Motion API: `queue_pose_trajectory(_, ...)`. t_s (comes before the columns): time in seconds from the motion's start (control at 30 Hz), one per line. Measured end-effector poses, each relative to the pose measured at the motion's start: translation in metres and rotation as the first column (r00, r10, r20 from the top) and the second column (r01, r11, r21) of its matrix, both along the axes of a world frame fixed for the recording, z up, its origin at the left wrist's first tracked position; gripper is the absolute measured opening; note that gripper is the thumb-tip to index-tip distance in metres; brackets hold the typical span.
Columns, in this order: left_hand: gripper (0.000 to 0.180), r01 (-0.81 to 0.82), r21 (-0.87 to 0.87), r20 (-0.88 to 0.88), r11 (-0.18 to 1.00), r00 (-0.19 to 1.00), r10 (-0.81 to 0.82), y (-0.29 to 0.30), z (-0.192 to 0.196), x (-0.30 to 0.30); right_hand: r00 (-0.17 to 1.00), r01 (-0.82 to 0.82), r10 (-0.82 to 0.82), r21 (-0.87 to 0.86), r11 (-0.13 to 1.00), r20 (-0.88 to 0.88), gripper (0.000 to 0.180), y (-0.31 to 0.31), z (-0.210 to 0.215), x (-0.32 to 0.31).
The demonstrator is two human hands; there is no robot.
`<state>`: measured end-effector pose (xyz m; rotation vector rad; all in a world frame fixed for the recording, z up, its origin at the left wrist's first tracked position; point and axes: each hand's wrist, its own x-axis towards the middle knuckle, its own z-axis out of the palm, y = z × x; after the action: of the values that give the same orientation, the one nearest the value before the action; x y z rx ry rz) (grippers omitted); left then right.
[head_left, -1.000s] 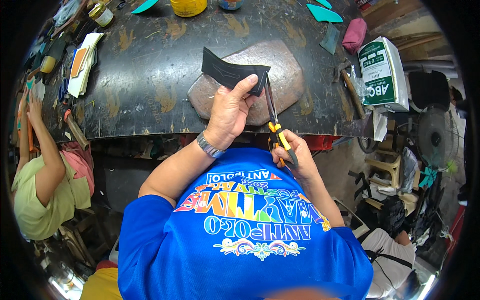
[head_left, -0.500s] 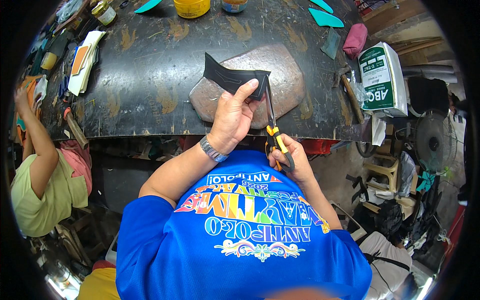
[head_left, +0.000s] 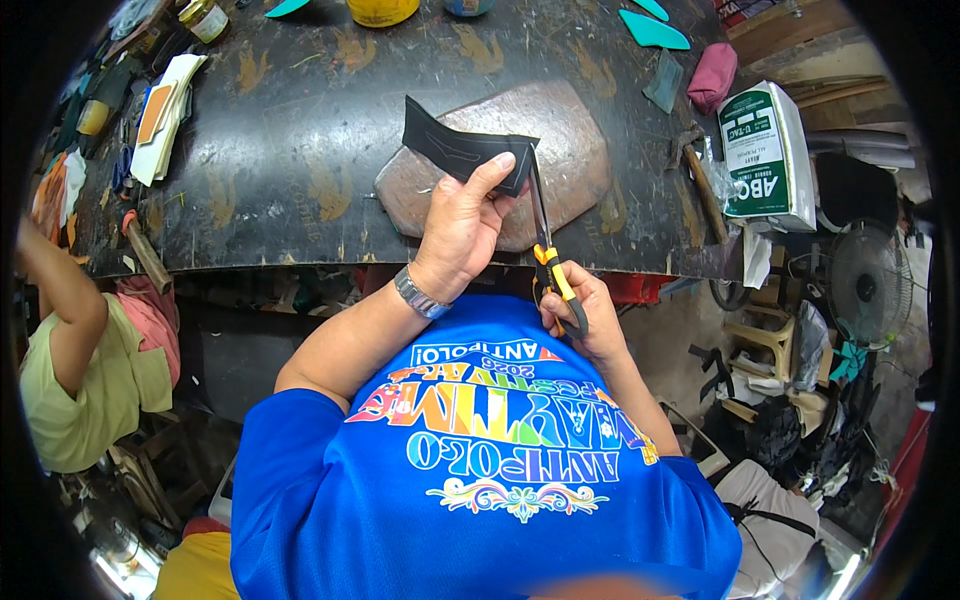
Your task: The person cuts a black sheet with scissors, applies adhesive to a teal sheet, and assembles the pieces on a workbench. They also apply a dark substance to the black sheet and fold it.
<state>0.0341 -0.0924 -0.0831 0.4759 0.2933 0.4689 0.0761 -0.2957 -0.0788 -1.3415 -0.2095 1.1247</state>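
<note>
Between the thumb and fingers of my left hand (head_left: 464,222) is a curved piece of black material (head_left: 455,147) with pale lines drawn on it. Its free end points to the far left, over a flat brown stone slab (head_left: 555,150) on the table. My right hand (head_left: 590,312) grips the yellow-and-black handles of a pair of scissors (head_left: 552,268). The scissor blades reach away from me to the right end of the black piece, close by my left fingertips. Whether the blades are fully closed is hard to make out.
The dark worktable (head_left: 290,130) carries pale card patterns (head_left: 172,110), a hammer (head_left: 148,255), a yellow tub (head_left: 383,10), teal cut pieces (head_left: 653,30) and a pink pouch (head_left: 711,76). A green-and-white package (head_left: 765,155) stands at right. Another person's arm (head_left: 70,300) is at far left.
Both hands stay in nearly the same place, with the black piece and scissors barely shifted. At far left, the other person's forearm has lowered toward the near side.
</note>
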Motion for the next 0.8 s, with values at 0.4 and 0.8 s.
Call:
queue_pose_trajectory(0.4, 0.016, -0.006, 0.022, -0.016, 1.0, 1.0, 0.006, 0.0016, 0.0001, 0.0007, 0.999, -0.019, 0.021, -0.046, 0.999, 0.042, 0.029, -0.0014, 0.0019, -0.0005)
queue_pose_trajectory(0.8, 0.015, 0.0, 0.019, -0.018, 1.0, 1.0, 0.0, 0.0006, 0.002, 0.001, 1.0, -0.014, 0.014, 0.014, 1.0, -0.013, 0.025, -0.0011, -0.0003, -0.0001)
